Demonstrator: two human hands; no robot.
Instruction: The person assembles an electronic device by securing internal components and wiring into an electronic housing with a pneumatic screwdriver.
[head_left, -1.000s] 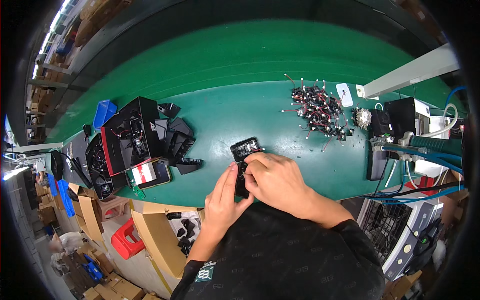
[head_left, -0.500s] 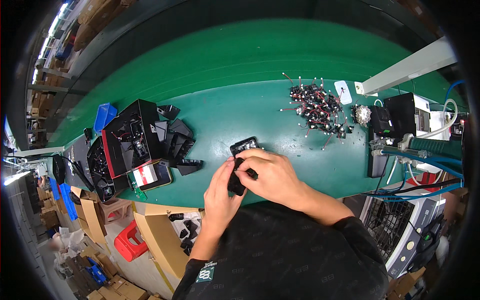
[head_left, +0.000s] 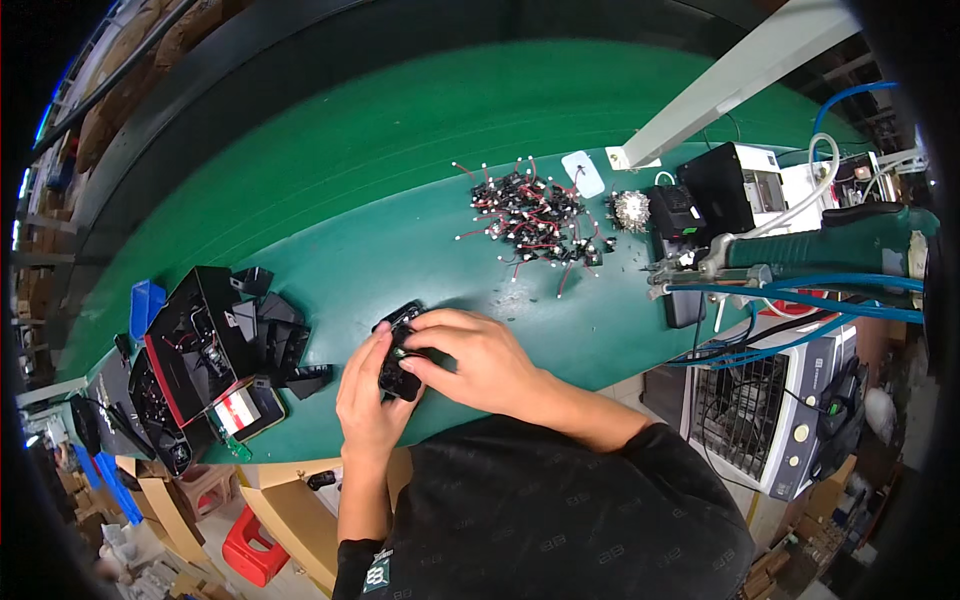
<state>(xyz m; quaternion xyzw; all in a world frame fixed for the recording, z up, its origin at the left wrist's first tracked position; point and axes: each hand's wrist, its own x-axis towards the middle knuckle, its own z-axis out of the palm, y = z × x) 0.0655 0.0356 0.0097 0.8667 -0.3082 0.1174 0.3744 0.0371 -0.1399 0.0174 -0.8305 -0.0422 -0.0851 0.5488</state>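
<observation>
My left hand (head_left: 366,405) grips a small black plastic housing (head_left: 398,382) from its left side, just above the near part of the green bench. From the right, my right hand (head_left: 478,362) reaches over it, thumb and forefinger bent together at its inner side; what they pinch, if anything, is too small to make out. Dark parts with a few pale spots show inside the housing. Beyond my fingertips a black casing end (head_left: 404,313) shows, and I cannot tell whether it is a separate piece.
A pile of small black parts with red wires (head_left: 530,215) lies farther right, beside a white card (head_left: 582,174) and a silvery cluster (head_left: 631,211). Left are black plastic shells (head_left: 268,325), an open black box (head_left: 195,340) and a blue bin (head_left: 146,308). A powered hand tool with hoses (head_left: 830,255) juts in right.
The head view has swung right, so the bench things appear farther left. My right fingers have shifted over the housing, and the casing beyond now sits closer against my hands.
</observation>
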